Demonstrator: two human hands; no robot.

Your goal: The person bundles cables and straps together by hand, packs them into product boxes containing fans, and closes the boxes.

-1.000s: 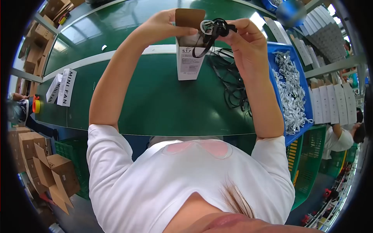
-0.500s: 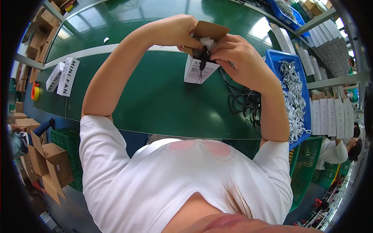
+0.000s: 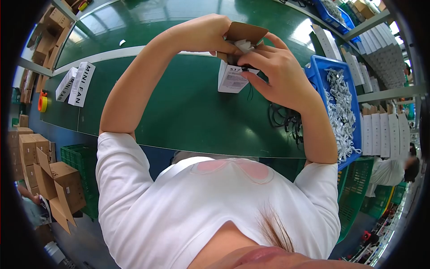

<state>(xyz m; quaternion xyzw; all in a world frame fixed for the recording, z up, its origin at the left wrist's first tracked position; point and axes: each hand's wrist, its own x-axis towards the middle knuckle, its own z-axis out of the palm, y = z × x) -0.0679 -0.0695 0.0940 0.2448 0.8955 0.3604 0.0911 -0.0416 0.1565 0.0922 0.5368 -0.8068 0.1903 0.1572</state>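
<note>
An open white box [image 3: 232, 80] marked S17 stands on the green table [image 3: 179, 107], its brown flap [image 3: 246, 33] raised. My left hand [image 3: 210, 33] grips the box's upper left edge, with the fingertips partly hidden behind the flap. At the opening, my right hand [image 3: 273, 67] pinches part of a black cord, most of it covered by my fingers, and a thin black loop hangs beside the box front. White wrapping [image 3: 244, 45] sticks out of the box top. Below my right wrist lies a pile of black cords [image 3: 289, 120].
A blue tray [image 3: 319, 67] of white cords is at the right, beside rows of white boxes [image 3: 383, 134]. Two MINI FAN boxes [image 3: 81, 85] and yellow tape [image 3: 43, 102] lie at the left. Open cartons [image 3: 67, 184] stand lower left; a co-worker [image 3: 387, 172] is at the far right.
The black cord bundle has come down from above to the box opening with my right hand and is now mostly hidden. The box has shifted slightly right in view.
</note>
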